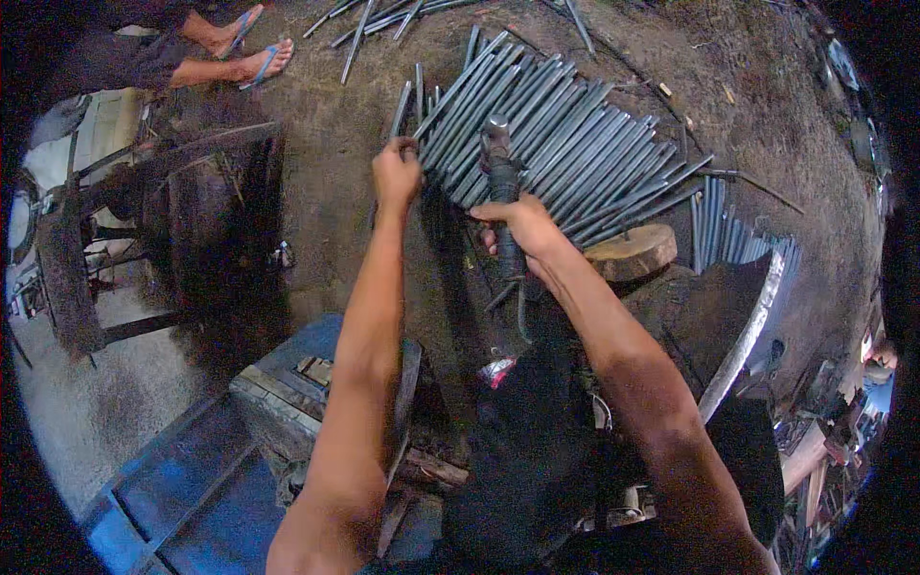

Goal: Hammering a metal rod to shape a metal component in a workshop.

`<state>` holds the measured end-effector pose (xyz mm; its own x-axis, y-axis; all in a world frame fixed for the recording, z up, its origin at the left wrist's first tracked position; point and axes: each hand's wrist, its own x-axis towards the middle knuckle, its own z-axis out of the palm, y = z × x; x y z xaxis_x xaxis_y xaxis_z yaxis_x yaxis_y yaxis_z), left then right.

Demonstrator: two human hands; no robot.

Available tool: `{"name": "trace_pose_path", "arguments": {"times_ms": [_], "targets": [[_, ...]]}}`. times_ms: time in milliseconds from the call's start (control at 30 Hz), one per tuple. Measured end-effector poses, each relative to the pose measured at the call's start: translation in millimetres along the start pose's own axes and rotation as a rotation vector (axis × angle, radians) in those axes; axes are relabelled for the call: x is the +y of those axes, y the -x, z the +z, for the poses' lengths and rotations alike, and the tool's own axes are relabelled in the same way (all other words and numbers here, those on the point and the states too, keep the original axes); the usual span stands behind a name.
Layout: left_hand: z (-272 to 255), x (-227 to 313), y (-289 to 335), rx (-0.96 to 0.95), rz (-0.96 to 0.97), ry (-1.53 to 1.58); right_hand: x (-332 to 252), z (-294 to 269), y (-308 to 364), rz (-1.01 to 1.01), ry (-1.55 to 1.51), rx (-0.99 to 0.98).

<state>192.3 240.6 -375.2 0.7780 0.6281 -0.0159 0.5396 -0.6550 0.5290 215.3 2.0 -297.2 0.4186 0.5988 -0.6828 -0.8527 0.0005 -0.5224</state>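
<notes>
My left hand is closed around a thin grey metal rod, which sticks up past my fingers. Held in my right hand is a dark, slim power tool that looks like an angle grinder, with a rounded metal head and a cord trailing from its lower end. The tool's head overlaps a broad pile of cut metal rods in this view; whether it touches them I cannot tell. The rods lie side by side, mostly slanting the same way.
A round wooden block lies below the pile, with a second bundle of rods to its right. A curved metal sheet edge rises near my right arm. A dark machine frame stands left. Another person's sandalled feet are at the upper left.
</notes>
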Motion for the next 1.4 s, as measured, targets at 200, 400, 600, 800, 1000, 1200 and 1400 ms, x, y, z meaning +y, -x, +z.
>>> {"name": "trace_pose_path", "arguments": {"times_ms": [200,400,600,800,1000,1200,1400], "targets": [[1,117,66,-0.340,-0.136,0.771,-22,1,73,-0.132,-0.019,0.070],[-25,223,121,-0.618,-0.251,1.284,-41,-25,187,-0.320,-0.039,0.121],[-77,336,177,-1.219,-0.132,1.186,-48,-45,305,-0.589,-0.024,0.120],[-84,437,263,-1.187,-0.094,1.261,-41,-100,371,-0.770,-0.120,0.307],[-29,483,324,-1.348,0.089,1.178,-46,-151,455,-0.619,-0.255,0.449],[48,545,370,-1.297,-0.060,1.109,-56,-217,521,-0.580,-0.172,0.544],[196,594,390,-1.112,0.260,0.771,-83,-298,532,-0.549,-0.048,0.670]]}}
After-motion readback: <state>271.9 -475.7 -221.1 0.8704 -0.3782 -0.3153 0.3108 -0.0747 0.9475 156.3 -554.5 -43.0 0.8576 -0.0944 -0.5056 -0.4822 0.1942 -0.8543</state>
